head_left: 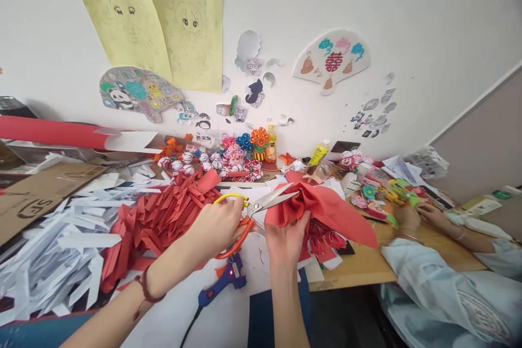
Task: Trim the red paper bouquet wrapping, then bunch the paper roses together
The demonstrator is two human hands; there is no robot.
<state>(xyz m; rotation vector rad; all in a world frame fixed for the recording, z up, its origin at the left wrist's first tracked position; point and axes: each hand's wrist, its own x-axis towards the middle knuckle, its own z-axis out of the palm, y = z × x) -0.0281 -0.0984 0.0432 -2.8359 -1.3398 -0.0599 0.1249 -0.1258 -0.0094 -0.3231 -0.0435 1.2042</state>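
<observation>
My left hand (224, 223) is closed around the handles of a pair of scissors (255, 206), one loop yellow and the other orange. The blades are parted and reach to the right, at the edge of a sheet of red paper (338, 212). My right hand (287, 234) grips that paper from below, bunching it into folds near the blades; its loose end spreads out to the right. Whether the blades touch the paper, I cannot tell. Below the scissors lies a blue hot glue gun (222, 283) with a small red light lit.
Folded red paper strips (163, 223) and white paper strips (61, 250) are heaped on the left. Paper flowers (244, 144) and bottles (271, 144) stand along the wall. At right, another person's hands (411, 217) work among colourful pieces on a wooden table (342, 274).
</observation>
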